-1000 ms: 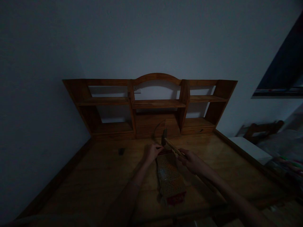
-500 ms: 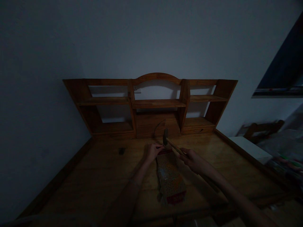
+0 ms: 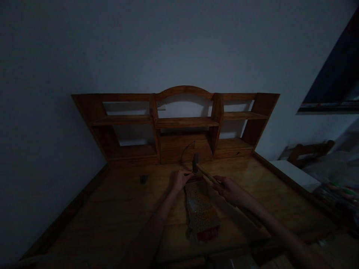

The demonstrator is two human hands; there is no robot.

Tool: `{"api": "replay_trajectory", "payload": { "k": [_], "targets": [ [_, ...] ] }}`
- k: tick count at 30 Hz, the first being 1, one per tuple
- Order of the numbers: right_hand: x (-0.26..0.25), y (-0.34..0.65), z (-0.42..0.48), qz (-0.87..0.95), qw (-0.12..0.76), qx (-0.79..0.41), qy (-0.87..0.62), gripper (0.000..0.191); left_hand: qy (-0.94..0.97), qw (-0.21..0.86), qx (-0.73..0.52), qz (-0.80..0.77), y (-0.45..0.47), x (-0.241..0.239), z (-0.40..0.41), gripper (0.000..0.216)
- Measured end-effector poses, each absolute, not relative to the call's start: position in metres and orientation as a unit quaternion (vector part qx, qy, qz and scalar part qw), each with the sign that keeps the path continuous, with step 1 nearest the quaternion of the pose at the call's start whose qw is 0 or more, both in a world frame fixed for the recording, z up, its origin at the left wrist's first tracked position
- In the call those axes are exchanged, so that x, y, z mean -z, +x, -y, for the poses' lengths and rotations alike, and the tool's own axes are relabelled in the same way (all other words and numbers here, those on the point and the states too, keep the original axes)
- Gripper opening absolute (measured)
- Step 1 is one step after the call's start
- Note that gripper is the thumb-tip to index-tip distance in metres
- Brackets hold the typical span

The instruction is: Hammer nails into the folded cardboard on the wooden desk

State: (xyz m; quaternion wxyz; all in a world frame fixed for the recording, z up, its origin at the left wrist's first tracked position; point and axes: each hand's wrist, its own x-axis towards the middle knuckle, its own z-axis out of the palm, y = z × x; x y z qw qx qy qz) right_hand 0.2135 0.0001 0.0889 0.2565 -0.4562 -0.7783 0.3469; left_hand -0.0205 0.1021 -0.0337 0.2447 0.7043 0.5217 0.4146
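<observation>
The scene is dim. A hammer with a wooden handle and a dark head is in my right hand, which is closed round the handle. The head hovers just above the far end of a long patterned box lying on the wooden desk. My left hand is pinched at the box's far end, right beside the hammer head, holding something too small to make out.
A wooden hutch with open shelves stands at the back of the desk against a pale wall. A small dark object lies on the desk to the left. To the right are a white surface and a chair back.
The hammer head rose slightly and now sits a little further back over the box's far end. My left hand stays pinched in place.
</observation>
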Motion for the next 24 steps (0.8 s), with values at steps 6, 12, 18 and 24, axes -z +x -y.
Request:
{"api": "replay_trajectory", "payload": {
  "k": [6,12,18,24],
  "targets": [
    [-0.084,0.216,-0.005,0.779,0.255,-0.347,-0.455,0.032,0.703,0.247,-0.423,-0.515,-0.022,0.044,-0.109,0.021],
    [-0.088,0.215,-0.003,0.783,0.245,-0.340,-0.459,0.033,0.703,0.236,-0.420,-0.523,-0.022,0.039,-0.106,0.020],
    [-0.096,0.211,0.004,0.770,0.233,-0.352,-0.479,0.031,0.696,0.256,-0.426,-0.518,-0.020,0.036,-0.103,0.019],
    [-0.098,0.212,0.002,0.771,0.250,-0.351,-0.469,0.031,0.702,0.229,-0.408,-0.536,-0.020,0.030,-0.099,0.022]
  ]
}}
